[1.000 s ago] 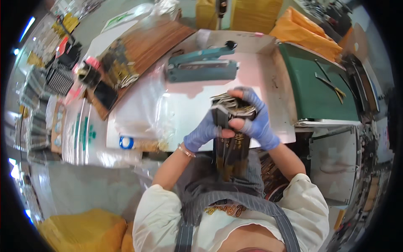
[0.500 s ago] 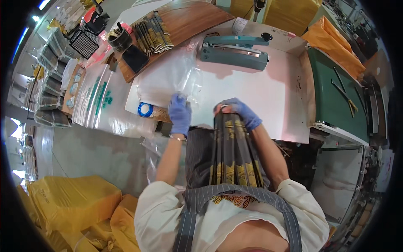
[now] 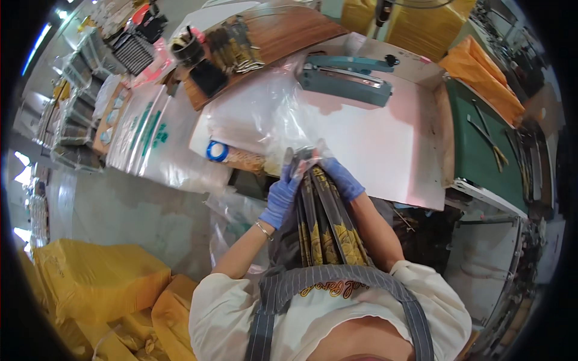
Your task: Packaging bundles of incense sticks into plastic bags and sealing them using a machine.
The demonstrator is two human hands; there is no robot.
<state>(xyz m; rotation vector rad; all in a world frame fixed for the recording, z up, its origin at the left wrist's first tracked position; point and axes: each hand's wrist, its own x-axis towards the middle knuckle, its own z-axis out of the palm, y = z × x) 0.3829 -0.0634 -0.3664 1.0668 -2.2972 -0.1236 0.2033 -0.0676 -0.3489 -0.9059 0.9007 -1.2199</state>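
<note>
Several long, slim black pieces with gold patterns (image 3: 328,225), looking like folded hand fans, rest on my lap against the apron. Their far ends come together at my right hand (image 3: 343,179), whose blue-gloved fingers are closed around them. Just left of those ends, my left hand (image 3: 280,197), also gloved in blue, pinches thin clear plastic, seemingly the mouth of a bag (image 3: 306,157). The plastic partly covers the fingertips, so the exact grip is hard to see. Beyond both hands, a pile of clear plastic bags (image 3: 250,120) lies on the white worktop (image 3: 373,141).
A grey-green bar heat sealer (image 3: 346,84) stands at the back of the worktop. More black-and-gold pieces (image 3: 232,48) lie on a brown wooden board (image 3: 289,30). A blue-and-white tape roll (image 3: 217,151) sits at the near left edge. Tweezers (image 3: 484,135) lie on a green surface at right.
My left hand has moved right from the bag pile to the ends of the black-and-gold pieces, bringing clear plastic along. My right hand still holds the pieces, which now lean slightly left.
</note>
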